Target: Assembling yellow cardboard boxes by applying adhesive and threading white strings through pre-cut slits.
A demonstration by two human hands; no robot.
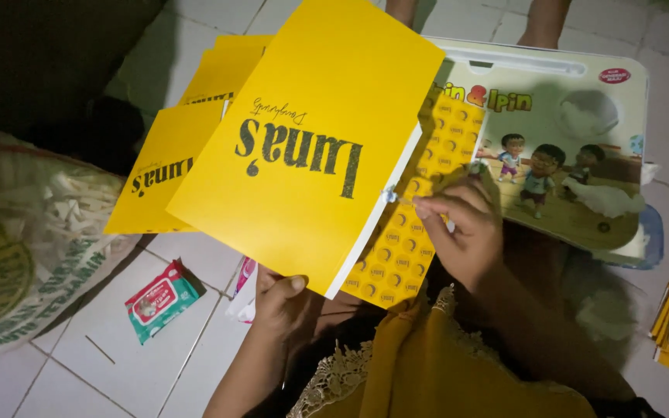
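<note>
A yellow card folder (pixel 303 131) is gripped at its lower corner by the left hand (pixel 279 298), thumb on top. Its right edge is pinched by the right hand (pixel 462 232), fingertips together on a small white tie (pixel 390 197). A patterned yellow sheet (pixel 420 224) lies underneath, a cartoon-printed lap tray (pixel 582 139) beyond, more yellow folders (pixel 164 170) stacked left on the tiled floor (pixel 102 371).

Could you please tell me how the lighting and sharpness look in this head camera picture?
In the head view, light falls brightly on the yellow card held by the left hand; the corners darken, especially top left; the right hand is slightly soft; the cartoon tray shows mild glare.
</note>
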